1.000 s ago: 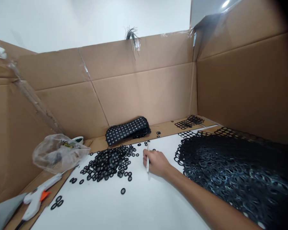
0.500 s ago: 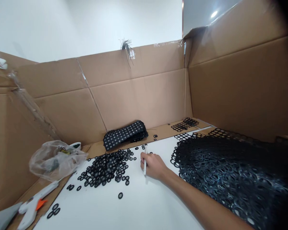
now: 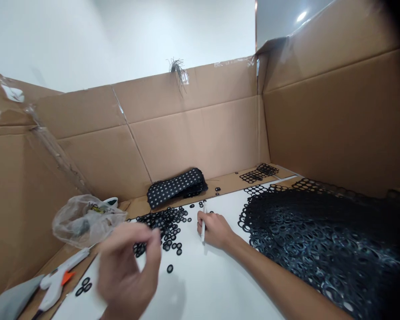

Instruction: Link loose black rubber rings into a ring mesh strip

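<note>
My right hand [image 3: 215, 227] is closed round a slim white pen-like stick [image 3: 203, 231], held nearly upright over the white board [image 3: 200, 284]. Close to its upper end lie a few small black rings [image 3: 201, 205]. Nearer to me, my left hand [image 3: 130, 266] hovers over the board, blurred by motion. Its thumb and forefinger meet in a pinch, and whatever may be between them cannot be made out. Behind that hand spreads a pile of small black rings [image 3: 168, 222], partly hidden by it. One loose ring [image 3: 170, 268] lies to its right.
On the right is a large heap of black rings [image 3: 306, 240]. A dotted black bundle [image 3: 176, 187] rests against the cardboard wall [image 3: 193, 138]. At left are a clear plastic bag [image 3: 86, 220], a white glue gun [image 3: 58, 280] and three rings [image 3: 83, 286].
My left hand has come into view at the lower left, in front of the ring pile. The right hand keeps its hold on the white stick, almost unmoved. The view has shifted slightly.
</note>
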Available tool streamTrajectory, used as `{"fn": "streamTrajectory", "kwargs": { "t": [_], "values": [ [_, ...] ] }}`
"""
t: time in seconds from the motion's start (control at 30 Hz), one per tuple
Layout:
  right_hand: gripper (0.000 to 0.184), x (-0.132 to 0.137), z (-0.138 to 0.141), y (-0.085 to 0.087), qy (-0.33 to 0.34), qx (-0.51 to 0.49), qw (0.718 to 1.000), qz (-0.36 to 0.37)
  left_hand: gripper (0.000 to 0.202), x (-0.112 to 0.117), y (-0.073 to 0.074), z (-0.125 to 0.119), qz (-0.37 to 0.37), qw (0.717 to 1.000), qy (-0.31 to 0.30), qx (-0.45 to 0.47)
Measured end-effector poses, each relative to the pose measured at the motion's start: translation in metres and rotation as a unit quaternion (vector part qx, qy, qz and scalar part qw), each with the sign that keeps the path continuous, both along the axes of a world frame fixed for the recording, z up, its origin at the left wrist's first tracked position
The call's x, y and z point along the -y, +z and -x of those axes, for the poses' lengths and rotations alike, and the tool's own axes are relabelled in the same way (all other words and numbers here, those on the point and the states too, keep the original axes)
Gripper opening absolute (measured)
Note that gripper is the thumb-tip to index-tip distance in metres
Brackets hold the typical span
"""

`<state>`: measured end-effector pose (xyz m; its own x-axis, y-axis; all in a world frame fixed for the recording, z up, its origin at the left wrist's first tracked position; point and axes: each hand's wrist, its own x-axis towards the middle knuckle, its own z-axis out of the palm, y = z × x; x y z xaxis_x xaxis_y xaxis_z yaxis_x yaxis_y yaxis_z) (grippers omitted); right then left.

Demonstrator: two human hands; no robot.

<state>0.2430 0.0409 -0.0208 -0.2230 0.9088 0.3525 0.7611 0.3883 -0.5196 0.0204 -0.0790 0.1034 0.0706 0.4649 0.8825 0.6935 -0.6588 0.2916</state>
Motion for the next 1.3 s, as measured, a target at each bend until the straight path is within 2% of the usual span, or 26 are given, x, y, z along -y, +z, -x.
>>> {"fn": "streamTrajectory", "kwargs": {
  "t": [0.03,0.07,0.13,0.2,0.27,0.33,0.47,0.57,0.67,0.73,0.83,0.97,1.1,1.3],
  "values": [
    [0.013,0.0,0.0,0.0,-0.001,-0.006,1.0,-0.001,0.008,-0.018,-0.006,0.0,0.015,1.0,-0.007,-0.024],
    [0.014,0.0,0.001,0.0,-0.003,-0.012,1.0,-0.003,0.011,-0.036,-0.015,0.003,0.041,0.997,-0.016,-0.061],
    [0.013,0.0,0.002,-0.001,-0.006,-0.026,1.0,-0.008,0.013,-0.065,-0.037,0.013,0.087,0.976,-0.076,-0.186],
    [0.011,-0.002,0.003,-0.002,-0.005,-0.043,0.999,-0.013,0.029,-0.084,-0.063,0.025,0.102,0.946,-0.107,-0.288],
    [0.01,-0.005,0.003,-0.003,-0.005,-0.07,0.997,-0.015,0.05,-0.096,-0.086,0.033,0.096,0.924,-0.102,-0.357],
    [0.008,-0.009,0.001,-0.005,-0.016,-0.109,0.994,-0.013,0.054,-0.105,-0.102,0.035,0.077,0.914,-0.077,-0.391],
    [0.003,-0.018,-0.004,-0.008,-0.056,-0.183,0.982,-0.005,0.044,-0.133,-0.113,0.03,0.026,0.916,0.0,-0.401],
    [0.005,-0.024,-0.005,-0.011,-0.066,-0.212,0.975,-0.008,0.036,-0.156,-0.111,0.027,0.011,0.917,0.03,-0.397],
    [0.007,-0.026,-0.004,-0.014,-0.059,-0.224,0.973,-0.013,0.032,-0.173,-0.102,0.024,0.031,0.92,0.015,-0.391],
    [0.008,-0.026,-0.002,-0.015,-0.053,-0.227,0.972,-0.014,0.028,-0.184,-0.092,0.021,0.055,0.926,0.017,-0.372],
    [0.012,-0.025,0.0,-0.016,-0.04,-0.229,0.973,-0.012,0.026,-0.208,-0.075,0.019,0.075,0.936,0.057,-0.338],
    [0.016,-0.024,0.0,-0.016,-0.024,-0.236,0.971,-0.011,0.02,-0.245,-0.056,0.02,0.102,0.931,0.09,-0.338],
    [0.015,-0.028,0.0,-0.016,-0.036,-0.252,0.967,-0.007,0.025,-0.269,-0.043,0.028,0.139,0.919,0.08,-0.361],
    [0.015,-0.032,0.002,-0.017,-0.052,-0.261,0.964,-0.001,0.026,-0.283,-0.026,0.041,0.196,0.907,0.031,-0.371]
  ]
}}
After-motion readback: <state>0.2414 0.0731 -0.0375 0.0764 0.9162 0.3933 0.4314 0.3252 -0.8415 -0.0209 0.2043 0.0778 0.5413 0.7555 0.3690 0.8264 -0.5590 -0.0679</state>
